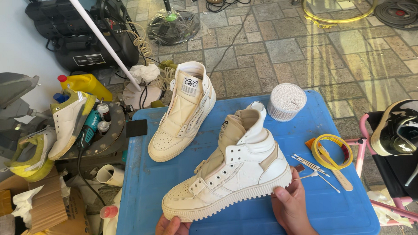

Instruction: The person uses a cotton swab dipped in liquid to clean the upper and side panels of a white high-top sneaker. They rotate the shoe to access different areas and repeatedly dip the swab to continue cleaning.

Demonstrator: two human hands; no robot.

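- Far left, off the surface: yellow-and-white sneakers [56, 132] are sitting on a cluttered stand w/ a yellow bottle [88, 83] behind; a black compressor-like machine [83, 36] is standing on the paved floor [308, 49].
- Blue plastic surface [142, 198] is carrying the work: a second cream high-top [183, 111] is lying further back, toe toward the person, untouched.
- Left hand [171, 231] is gripping the toe end of the near white high-top sneaker [229, 172] from below; fingers curled on the sole, mostly cut off by frame edge.
- That sneaker is sitting front-centre on the surface, tilted, side facing the camera, laces out.
- Right hand [291, 205] is holding the heel end, thumb pressed on the ridged sole edge; it's also pinching a cotton swab [303, 176] btwn fingers.
- Step in hand, prob.: inspecting/turning the shoe while swab-cleaning the sole edge & side panel.
- Next move is likely calling for steadying w/ left hand while the right brings the swab tip to the spot.
- Right of shoe: tub of cotton swabs [287, 101], loose swabs [308, 164], yellow tape roll [331, 150] w/ a brush; dark sneaker [399, 129] on a pink stool.
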